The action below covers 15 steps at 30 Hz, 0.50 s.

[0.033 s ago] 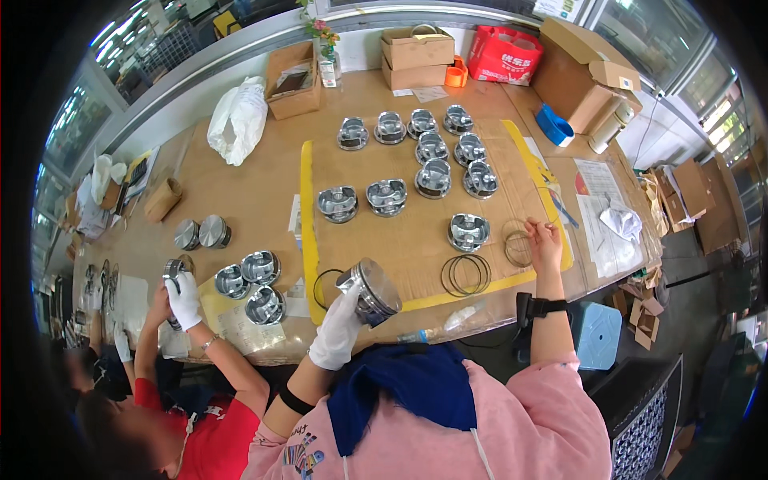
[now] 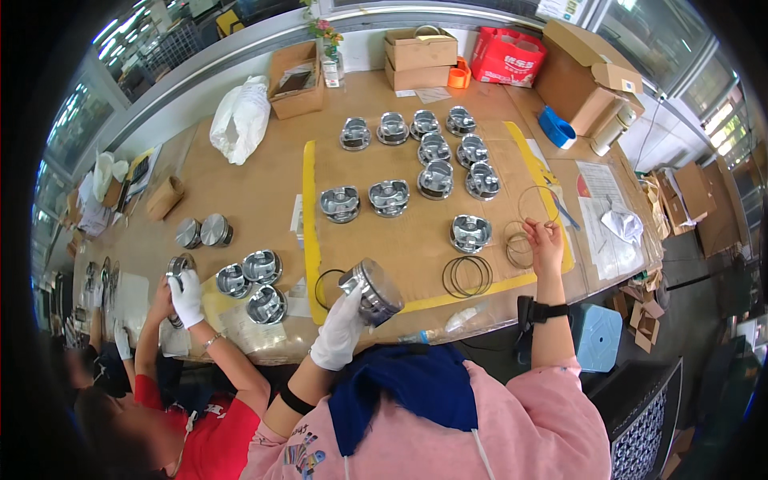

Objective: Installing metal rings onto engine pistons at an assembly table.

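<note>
My gloved left hand (image 2: 337, 330) wraps around a piston (image 2: 382, 284), its axis tilted. My bare right hand (image 2: 546, 246) pinches a thin piston ring (image 2: 520, 200) that extends beyond my fingertips, well right of the piston and farther from me; loose dark rings (image 2: 445, 280) lie between my hands.

We see white lettering across the red bag (image 2: 506, 58), small dark writing on the pink sweatshirt (image 2: 528, 424), and print on the white sheet (image 2: 596, 182) too fine for us to read.
</note>
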Each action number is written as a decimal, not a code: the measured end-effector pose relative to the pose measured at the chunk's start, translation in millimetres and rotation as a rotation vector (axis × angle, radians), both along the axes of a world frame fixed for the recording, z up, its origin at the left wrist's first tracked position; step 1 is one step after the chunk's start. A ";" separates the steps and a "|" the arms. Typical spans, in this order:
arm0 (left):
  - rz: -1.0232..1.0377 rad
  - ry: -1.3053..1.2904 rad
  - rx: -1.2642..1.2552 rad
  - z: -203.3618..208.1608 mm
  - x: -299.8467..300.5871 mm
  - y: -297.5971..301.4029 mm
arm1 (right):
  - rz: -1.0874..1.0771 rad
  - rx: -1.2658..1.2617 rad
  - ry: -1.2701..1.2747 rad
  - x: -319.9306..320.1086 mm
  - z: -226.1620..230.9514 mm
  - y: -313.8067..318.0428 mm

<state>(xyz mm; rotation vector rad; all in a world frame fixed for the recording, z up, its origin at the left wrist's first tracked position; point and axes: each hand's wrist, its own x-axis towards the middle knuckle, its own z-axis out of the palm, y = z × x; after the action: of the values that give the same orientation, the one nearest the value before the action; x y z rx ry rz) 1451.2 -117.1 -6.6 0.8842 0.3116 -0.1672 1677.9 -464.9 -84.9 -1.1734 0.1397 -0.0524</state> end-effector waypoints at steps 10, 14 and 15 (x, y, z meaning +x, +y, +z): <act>0.044 -0.027 -0.047 39.5 22.5 -20.5 | 0.298 -0.887 -1.086 -117.7 104.9 119.5; 0.058 -0.075 0.211 33.0 23.3 -17.7 | 0.366 -0.859 -1.118 -125.2 98.6 125.5; 0.074 -0.092 0.222 32.2 22.1 -17.2 | 0.323 -0.855 -1.028 -126.7 97.3 127.4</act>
<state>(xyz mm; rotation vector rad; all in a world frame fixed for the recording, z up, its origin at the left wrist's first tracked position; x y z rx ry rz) 1473.3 -134.3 25.6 1.0947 0.2799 -0.0234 1551.2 -337.5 12.4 -1.8554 -1.0722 -0.4525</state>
